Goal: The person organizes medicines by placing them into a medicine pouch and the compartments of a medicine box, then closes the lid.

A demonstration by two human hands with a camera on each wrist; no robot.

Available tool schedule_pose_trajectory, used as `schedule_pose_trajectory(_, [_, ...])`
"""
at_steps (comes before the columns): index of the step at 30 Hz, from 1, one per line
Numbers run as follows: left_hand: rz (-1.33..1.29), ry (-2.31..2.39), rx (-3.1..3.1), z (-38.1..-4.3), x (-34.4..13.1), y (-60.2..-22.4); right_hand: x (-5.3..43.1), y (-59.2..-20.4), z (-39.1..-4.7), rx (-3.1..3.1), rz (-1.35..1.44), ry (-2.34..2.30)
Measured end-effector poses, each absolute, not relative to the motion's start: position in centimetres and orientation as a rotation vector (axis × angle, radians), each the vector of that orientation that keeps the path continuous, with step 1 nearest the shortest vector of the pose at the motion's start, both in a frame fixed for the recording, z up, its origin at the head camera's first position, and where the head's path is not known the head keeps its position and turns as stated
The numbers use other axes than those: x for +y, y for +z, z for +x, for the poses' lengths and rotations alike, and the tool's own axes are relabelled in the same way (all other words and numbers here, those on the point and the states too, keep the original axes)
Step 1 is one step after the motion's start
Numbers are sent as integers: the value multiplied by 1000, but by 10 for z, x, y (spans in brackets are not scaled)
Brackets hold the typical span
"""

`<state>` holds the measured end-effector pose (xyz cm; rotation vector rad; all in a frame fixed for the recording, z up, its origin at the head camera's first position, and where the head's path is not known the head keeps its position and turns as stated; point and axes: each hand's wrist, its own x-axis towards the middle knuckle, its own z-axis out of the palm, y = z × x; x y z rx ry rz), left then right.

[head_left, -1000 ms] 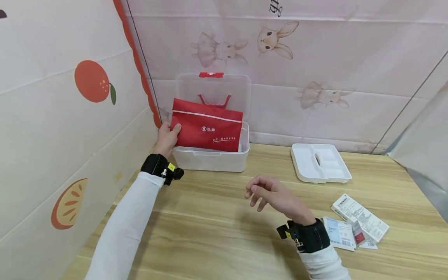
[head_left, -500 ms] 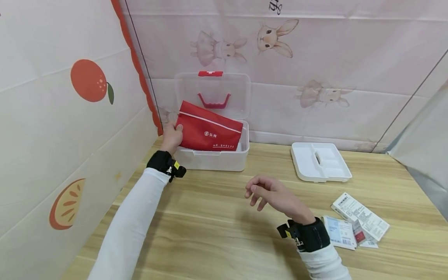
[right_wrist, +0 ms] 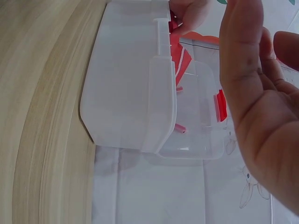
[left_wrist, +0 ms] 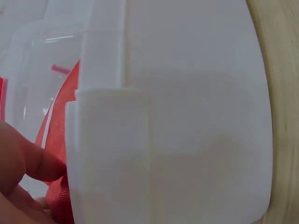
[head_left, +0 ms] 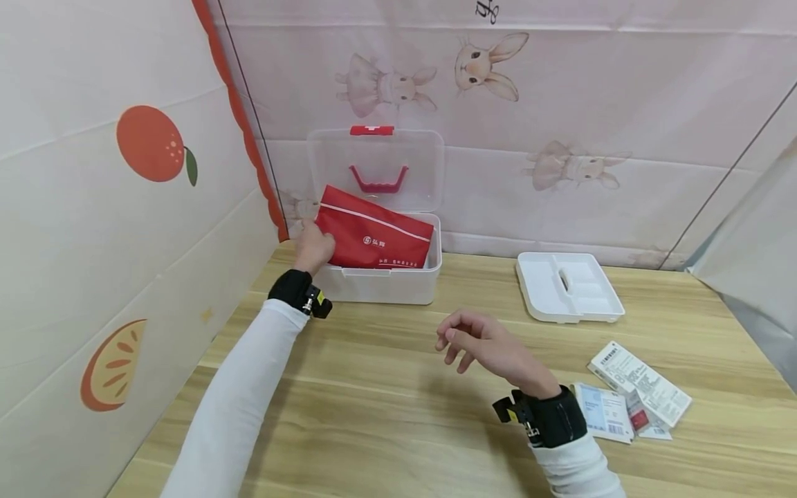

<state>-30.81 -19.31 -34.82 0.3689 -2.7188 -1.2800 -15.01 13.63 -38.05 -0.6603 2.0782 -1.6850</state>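
Note:
A flat red fabric pouch (head_left: 373, 232) with a white stripe and white lettering leans at a slant in the white plastic box (head_left: 386, 285), its lower part hidden behind the front wall. At its left edge my left hand (head_left: 313, 247) pinches it; the left wrist view shows the thumb (left_wrist: 44, 163) pressed on the red cloth beside the box rim. The translucent lid (head_left: 411, 159), with a red latch and handle, stands raised behind. Over the table, in front of the box, my right hand (head_left: 488, 346) hangs with loosely curled fingers and holds nothing.
A white compartment tray (head_left: 542, 287) lies at the back right. Nearer on the right are a white printed box (head_left: 644, 384) and several small packets (head_left: 604, 413). Printed cloth walls (head_left: 486, 194) bound the wooden table at the back and left.
My left hand has moved right and slightly forward. The red pouch has gone lower into the box and tilted, its right end down. My right hand has stayed still.

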Motion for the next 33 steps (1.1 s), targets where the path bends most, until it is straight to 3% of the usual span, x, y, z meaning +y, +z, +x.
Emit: schedule_pose_trajectory(33, [58, -465, -3107, -304, -189, -358, 134, -377, -149, 2071, -642, -1662])
